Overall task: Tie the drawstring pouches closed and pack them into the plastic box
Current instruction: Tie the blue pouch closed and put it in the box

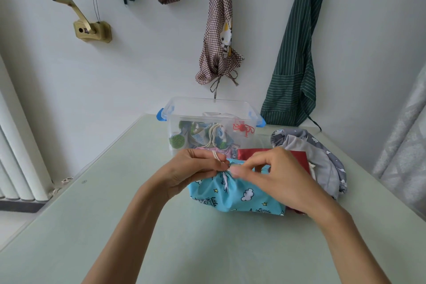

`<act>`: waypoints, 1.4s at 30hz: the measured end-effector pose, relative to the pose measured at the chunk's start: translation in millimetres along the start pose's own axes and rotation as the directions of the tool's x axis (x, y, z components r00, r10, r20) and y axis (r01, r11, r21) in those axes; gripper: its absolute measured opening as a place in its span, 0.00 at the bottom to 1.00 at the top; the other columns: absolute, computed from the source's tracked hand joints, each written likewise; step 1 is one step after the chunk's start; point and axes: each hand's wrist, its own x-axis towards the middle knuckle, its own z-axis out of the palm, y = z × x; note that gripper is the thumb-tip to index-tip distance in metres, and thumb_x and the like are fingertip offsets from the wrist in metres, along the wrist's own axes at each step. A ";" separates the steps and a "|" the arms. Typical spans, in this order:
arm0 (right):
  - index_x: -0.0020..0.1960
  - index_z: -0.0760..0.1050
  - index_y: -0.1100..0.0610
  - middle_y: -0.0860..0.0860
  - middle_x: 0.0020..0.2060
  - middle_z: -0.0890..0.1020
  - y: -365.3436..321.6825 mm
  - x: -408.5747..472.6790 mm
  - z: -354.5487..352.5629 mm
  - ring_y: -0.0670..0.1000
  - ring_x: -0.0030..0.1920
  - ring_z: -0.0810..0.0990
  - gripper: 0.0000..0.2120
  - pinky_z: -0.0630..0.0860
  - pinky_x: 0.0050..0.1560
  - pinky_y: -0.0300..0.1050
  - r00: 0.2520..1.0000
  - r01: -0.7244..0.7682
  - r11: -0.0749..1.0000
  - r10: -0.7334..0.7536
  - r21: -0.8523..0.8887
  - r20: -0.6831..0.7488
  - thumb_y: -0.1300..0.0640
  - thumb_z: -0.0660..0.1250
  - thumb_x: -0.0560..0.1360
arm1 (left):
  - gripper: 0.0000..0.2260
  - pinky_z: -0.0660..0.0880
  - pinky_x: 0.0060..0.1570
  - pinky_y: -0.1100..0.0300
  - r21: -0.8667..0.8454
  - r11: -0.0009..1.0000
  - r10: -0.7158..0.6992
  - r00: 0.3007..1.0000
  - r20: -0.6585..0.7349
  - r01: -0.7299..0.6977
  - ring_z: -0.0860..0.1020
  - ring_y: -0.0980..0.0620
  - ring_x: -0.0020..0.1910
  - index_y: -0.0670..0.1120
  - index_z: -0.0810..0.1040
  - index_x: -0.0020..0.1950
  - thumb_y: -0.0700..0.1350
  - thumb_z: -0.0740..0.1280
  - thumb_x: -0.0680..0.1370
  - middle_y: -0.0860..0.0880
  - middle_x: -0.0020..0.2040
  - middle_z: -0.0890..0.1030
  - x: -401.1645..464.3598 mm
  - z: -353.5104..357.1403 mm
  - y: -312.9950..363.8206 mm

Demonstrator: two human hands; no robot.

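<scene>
A: Starting at the left, what is the person's left hand (196, 166) doing?

B: It pinches the cream drawstring cord (216, 155) between thumb and curled fingers, right at the gathered mouth of the turquoise cotton pouch printed with clouds and stars (232, 196). A loop of the cord stands up above the knuckles.

A: And where does that pouch lie?

B: On the pale green tabletop (115, 191), directly under both hands, just in front of the clear plastic box with blue latches (175, 110). Its body spreads toward the person; its cinched neck points away, toward the box.

A: The right hand (274, 175)?

B: Its fingertips are curled in and meet the left hand at the same neck. It looks to be pinching the cord or the gathered cloth, but blur hides which.

A: So what does the knot turn on?

B: Probably on the neck sitting between the two hands, equally near both, so each can draw an end sideways, left and right, across the pouch's long axis.

A: And further right?

B: A shiny red satin pouch (253, 153) lies beneath and behind the turquoise one, and a grey cloud-print fabric pouch (322, 159) slumps beside it, both still outside. The box already holds several tied pouches and sits straight ahead, so the coming lift would be short.
</scene>
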 end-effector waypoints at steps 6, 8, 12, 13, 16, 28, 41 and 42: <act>0.51 0.78 0.41 0.38 0.48 0.82 11.9 4.9 10.9 0.37 0.48 0.78 0.08 0.73 0.51 0.30 0.985 -0.071 0.987 0.046 0.146 0.164 0.54 0.66 0.76 | 0.10 0.79 0.48 0.64 0.148 0.982 0.112 0.992 0.058 -0.119 0.82 0.54 0.40 0.47 0.85 0.35 0.31 0.73 0.67 0.46 0.38 0.85 -2.2 0.2 0.8; 0.50 0.81 0.44 0.39 0.46 0.83 15.2 5.6 15.6 0.38 0.44 0.79 0.08 0.74 0.50 0.34 0.984 -0.087 0.975 0.053 0.205 0.167 0.56 0.67 0.76 | 0.10 0.79 0.44 0.64 0.205 0.961 0.175 0.982 0.076 -0.187 0.82 0.53 0.40 0.46 0.84 0.35 0.31 0.74 0.67 0.45 0.38 0.85 -3.6 -0.9 1.1; 0.40 0.83 0.49 0.49 0.38 0.83 17.1 8.1 16.9 0.44 0.33 0.75 0.04 0.72 0.39 0.41 0.995 -0.095 0.958 0.093 0.272 0.022 0.58 0.72 0.70 | 0.08 0.78 0.42 0.65 0.246 0.923 0.298 0.954 0.034 -0.297 0.84 0.52 0.39 0.42 0.82 0.35 0.29 0.74 0.66 0.45 0.37 0.85 -5.0 0.8 0.4; 0.38 0.83 0.50 0.49 0.37 0.84 16.3 7.7 17.9 0.43 0.32 0.74 0.04 0.72 0.37 0.39 0.997 -0.071 0.961 0.076 0.268 -0.008 0.58 0.72 0.69 | 0.08 0.78 0.42 0.65 0.254 0.910 0.339 0.941 -0.001 -0.328 0.84 0.51 0.38 0.41 0.82 0.35 0.29 0.74 0.66 0.45 0.37 0.85 -4.6 0.5 0.5; 0.37 0.82 0.49 0.46 0.35 0.83 9.6 6.9 21.5 0.40 0.30 0.73 0.06 0.70 0.35 0.32 0.995 0.032 0.969 -0.007 0.245 -0.100 0.60 0.73 0.69 | 0.08 0.79 0.41 0.65 0.263 0.874 0.448 0.887 -0.113 -0.408 0.84 0.52 0.38 0.41 0.82 0.36 0.29 0.74 0.66 0.45 0.38 0.85 -2.7 -1.1 0.8; 0.43 0.81 0.46 0.44 0.41 0.85 15.7 9.1 17.3 0.39 0.45 0.82 0.03 0.76 0.52 0.37 0.970 -0.214 0.890 0.241 0.402 -0.017 0.50 0.69 0.73 | 0.03 0.77 0.38 0.56 0.492 0.723 0.623 0.766 -0.160 -0.485 0.81 0.51 0.39 0.51 0.85 0.38 0.45 0.77 0.67 0.52 0.37 0.84 5.9 3.8 -13.7; 0.40 0.81 0.51 0.44 0.35 0.83 29.7 13.7 29.6 0.41 0.38 0.79 0.03 0.74 0.43 0.32 0.937 -0.081 0.940 0.186 0.333 -0.296 0.57 0.71 0.73 | 0.05 0.81 0.45 0.47 0.567 0.728 0.548 0.824 -0.144 -0.385 0.84 0.56 0.41 0.56 0.86 0.41 0.53 0.76 0.67 0.56 0.39 0.85 10.4 -6.2 -17.6; 0.41 0.79 0.51 0.42 0.35 0.81 31.3 14.5 29.2 0.40 0.37 0.77 0.04 0.71 0.43 0.30 0.926 -0.022 0.986 0.083 0.166 -0.369 0.56 0.70 0.74 | 0.06 0.81 0.45 0.47 0.584 0.720 0.549 0.823 -0.149 -0.375 0.83 0.57 0.41 0.58 0.85 0.40 0.56 0.76 0.66 0.57 0.38 0.85 9.9 -7.1 -16.3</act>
